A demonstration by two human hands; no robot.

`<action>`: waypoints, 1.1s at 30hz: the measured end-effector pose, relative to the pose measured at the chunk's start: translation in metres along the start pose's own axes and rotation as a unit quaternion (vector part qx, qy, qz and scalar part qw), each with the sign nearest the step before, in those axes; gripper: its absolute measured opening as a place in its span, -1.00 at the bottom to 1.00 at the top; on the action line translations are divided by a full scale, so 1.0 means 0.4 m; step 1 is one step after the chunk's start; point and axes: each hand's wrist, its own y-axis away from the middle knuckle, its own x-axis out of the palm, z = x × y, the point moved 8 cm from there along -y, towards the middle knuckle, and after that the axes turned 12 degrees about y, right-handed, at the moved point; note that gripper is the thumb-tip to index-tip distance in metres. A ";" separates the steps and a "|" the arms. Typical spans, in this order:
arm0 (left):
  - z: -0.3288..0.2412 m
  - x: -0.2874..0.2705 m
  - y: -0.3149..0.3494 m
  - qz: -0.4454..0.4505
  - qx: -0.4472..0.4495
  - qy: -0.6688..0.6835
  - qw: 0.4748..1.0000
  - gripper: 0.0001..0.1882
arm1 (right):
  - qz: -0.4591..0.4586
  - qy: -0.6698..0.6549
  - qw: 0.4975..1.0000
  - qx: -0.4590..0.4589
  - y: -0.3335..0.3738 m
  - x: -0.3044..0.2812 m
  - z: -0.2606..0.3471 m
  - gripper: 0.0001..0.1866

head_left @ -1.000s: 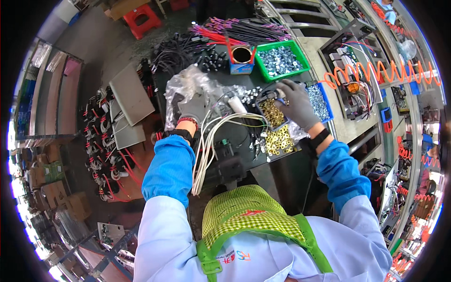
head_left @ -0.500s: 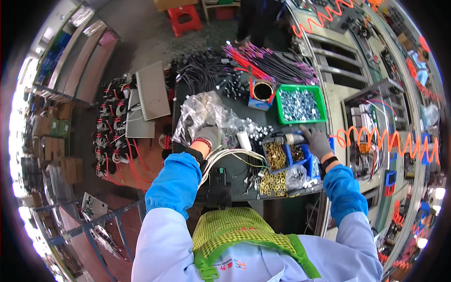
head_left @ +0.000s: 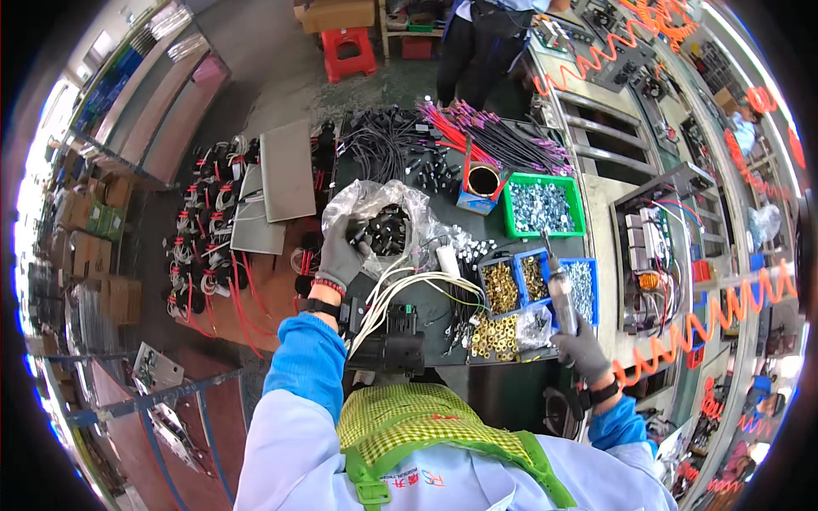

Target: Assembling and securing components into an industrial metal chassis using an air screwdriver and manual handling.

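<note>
My gloved left hand (head_left: 342,258) is at the near left edge of a clear plastic bag (head_left: 416,198), its fingers closed on the film. Small black parts (head_left: 383,230) lie in the bag's open mouth. My gloved right hand (head_left: 584,349) grips a grey power screwdriver (head_left: 561,296), its bit pointing away from me above the blue bins. Under it stand blue bins with brass-coloured fasteners (head_left: 499,285) and silver screws (head_left: 581,288). White cables (head_left: 400,292) run across the table to a black device (head_left: 400,347) at the near edge.
A green tray (head_left: 545,233) of metal fasteners sits beyond the bins, beside a blue box holding a round container (head_left: 483,180). Dark cable bundles (head_left: 383,140) lie at the back. An orange coiled hose (head_left: 682,345) hangs at the right. Another person (head_left: 486,43) stands behind the table.
The bag now gapes, showing the black parts, with my left hand moved to its left side. My right hand has lifted the screwdriver from the bins and drawn it nearer to me.
</note>
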 end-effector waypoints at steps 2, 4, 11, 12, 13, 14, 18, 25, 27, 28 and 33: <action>0.006 0.028 0.059 -0.018 -0.021 0.142 0.989 -0.70 | 0.011 -0.093 0.996 0.013 0.092 0.096 -0.044 -0.43; 0.012 0.059 0.087 0.024 -0.064 0.176 0.982 -0.62 | 0.043 -0.102 0.994 -0.011 0.166 0.194 -0.071 -0.44; -0.044 0.069 0.266 0.110 -0.144 0.073 0.981 -0.74 | 0.042 0.029 0.993 -0.111 0.409 0.548 0.005 -0.41; -0.034 0.084 0.309 0.132 -0.177 0.029 0.975 -0.70 | 0.035 0.066 0.988 -0.135 0.435 0.590 0.015 -0.41; -0.019 0.097 0.355 0.154 -0.209 -0.014 0.966 -0.66 | 0.040 0.064 0.990 -0.117 0.462 0.628 0.009 -0.40; -0.020 0.107 0.406 0.176 -0.195 -0.061 0.963 -0.64 | 0.034 0.051 0.991 -0.115 0.484 0.662 0.014 -0.40; 0.025 0.081 0.531 0.162 -0.220 -0.116 0.955 -0.64 | -0.004 0.050 0.992 -0.118 0.556 0.749 -0.013 -0.40; 0.147 0.044 0.675 0.190 -0.266 -0.240 0.914 -0.68 | -0.044 0.046 0.995 -0.075 0.655 0.804 -0.128 -0.39; 0.187 0.049 0.708 0.203 -0.281 -0.312 0.884 -0.70 | -0.065 0.021 0.996 -0.064 0.682 0.815 -0.188 -0.38; 0.206 0.045 0.722 0.215 -0.282 -0.377 0.856 -0.72 | -0.081 0.006 0.995 -0.063 0.693 0.820 -0.220 -0.38; 0.403 -0.109 0.727 0.132 -0.393 -0.322 0.851 -0.78 | -0.040 0.004 0.999 0.028 0.680 0.861 -0.378 -0.30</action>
